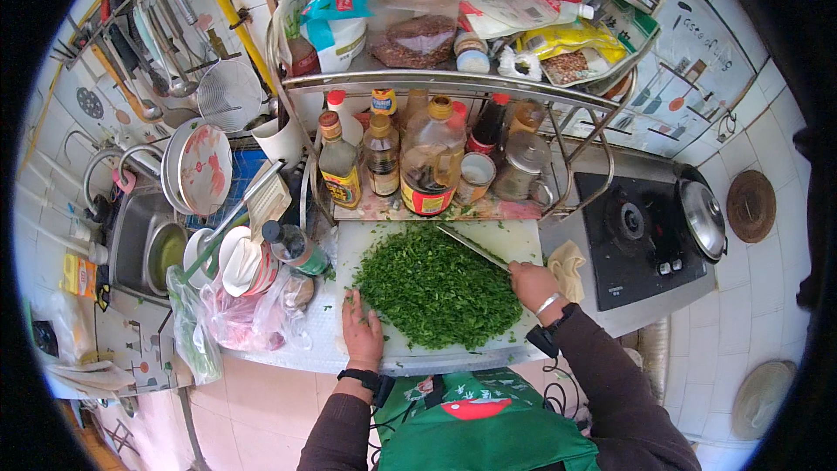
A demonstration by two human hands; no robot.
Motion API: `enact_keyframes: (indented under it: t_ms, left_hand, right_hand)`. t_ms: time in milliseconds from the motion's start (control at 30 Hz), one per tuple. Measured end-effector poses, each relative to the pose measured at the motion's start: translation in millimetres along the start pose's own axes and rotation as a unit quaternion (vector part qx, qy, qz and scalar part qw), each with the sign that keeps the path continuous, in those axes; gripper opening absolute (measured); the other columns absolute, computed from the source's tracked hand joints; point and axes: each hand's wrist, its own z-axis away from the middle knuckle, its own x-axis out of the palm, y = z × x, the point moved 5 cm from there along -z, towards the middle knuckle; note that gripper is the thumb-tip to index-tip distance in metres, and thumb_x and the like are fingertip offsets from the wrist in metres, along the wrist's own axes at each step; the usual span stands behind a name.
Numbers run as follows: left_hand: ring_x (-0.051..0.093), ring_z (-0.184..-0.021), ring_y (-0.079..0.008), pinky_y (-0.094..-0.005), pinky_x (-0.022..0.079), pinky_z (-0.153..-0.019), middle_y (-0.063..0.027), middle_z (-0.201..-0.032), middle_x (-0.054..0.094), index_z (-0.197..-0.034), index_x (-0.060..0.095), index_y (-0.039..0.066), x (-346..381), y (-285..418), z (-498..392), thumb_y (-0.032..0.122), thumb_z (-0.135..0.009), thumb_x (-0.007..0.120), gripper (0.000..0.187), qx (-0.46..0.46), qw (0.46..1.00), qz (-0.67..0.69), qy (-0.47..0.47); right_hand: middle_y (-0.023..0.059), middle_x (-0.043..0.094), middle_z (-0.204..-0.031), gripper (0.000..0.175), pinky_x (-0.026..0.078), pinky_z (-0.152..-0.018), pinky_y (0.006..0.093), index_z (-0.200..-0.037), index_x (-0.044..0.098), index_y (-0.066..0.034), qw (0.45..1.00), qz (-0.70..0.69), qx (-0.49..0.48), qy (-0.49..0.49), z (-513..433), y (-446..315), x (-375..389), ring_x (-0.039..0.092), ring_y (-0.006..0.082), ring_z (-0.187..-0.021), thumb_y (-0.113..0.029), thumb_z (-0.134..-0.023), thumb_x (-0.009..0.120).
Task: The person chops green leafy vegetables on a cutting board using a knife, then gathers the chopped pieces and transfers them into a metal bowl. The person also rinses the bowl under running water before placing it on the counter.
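A broad heap of finely chopped leafy greens (438, 288) covers most of a white cutting board (531, 235). My right hand (533, 286) grips the handle of a kitchen knife (472, 245), whose blade lies along the heap's upper right edge and points up and left. At the board's lower left edge, my left hand (363, 332) rests beside the greens, its fingers apart and holding nothing. Some loose bits of green lie scattered on the board around the heap.
Behind the board, sauce bottles (428, 163) stand under a metal rack (458, 80). Plastic bags (245, 320), bowls (248, 265) and a dark-capped bottle (297, 248) sit at left, near the sink (134, 242). At right are a beige cloth (567, 265) and a black gas hob (605, 242).
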Motion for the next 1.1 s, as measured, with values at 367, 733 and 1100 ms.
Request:
enact_keyframes:
  t_ms: [367, 733, 1100]
  left_hand:
    - [0.035, -0.122, -0.0389, -0.0401, 0.031, -0.103, -0.0240, -0.132, 0.037, -0.135, 0.033, 0.002, -2, 4, -1, 0.005, -0.081, 0.051, 0.057, 0.016, 1.000, -0.013, 0.004]
    - [0.037, -0.121, -0.0392, -0.0396, 0.031, -0.102, -0.0266, -0.130, 0.038, -0.133, 0.034, -0.001, -1, 3, -1, 0.004, -0.081, 0.050, 0.054, 0.022, 0.999, -0.028, 0.016]
    - [0.038, -0.120, -0.0384, -0.0397, 0.033, -0.102, -0.0249, -0.130, 0.039, -0.133, 0.035, 0.001, 3, 0, 1, 0.005, -0.080, 0.050, 0.055, 0.033, 0.999, -0.033, 0.028]
  right_hand:
    - [0.0135, 0.061, -0.072, 0.012, 0.049, -0.060, 0.0423, -0.086, 0.056, -0.0063, 0.986, 0.012, -0.165, -0.022, -68, -45, -6, 0.061, 0.0318, -0.068, -0.009, -0.077, 0.050]
    - [0.0104, 0.058, -0.072, 0.011, 0.049, -0.061, 0.0407, -0.085, 0.055, -0.0069, 0.969, 0.030, -0.244, -0.027, -38, -75, -58, 0.061, 0.0300, -0.070, -0.010, -0.074, 0.052]
    - [0.0188, 0.060, -0.069, 0.021, 0.048, -0.059, 0.0471, -0.087, 0.046, -0.0004, 0.981, -0.143, -0.013, -0.129, 26, -116, -37, 0.060, 0.0376, -0.065, -0.020, -0.084, 0.053]
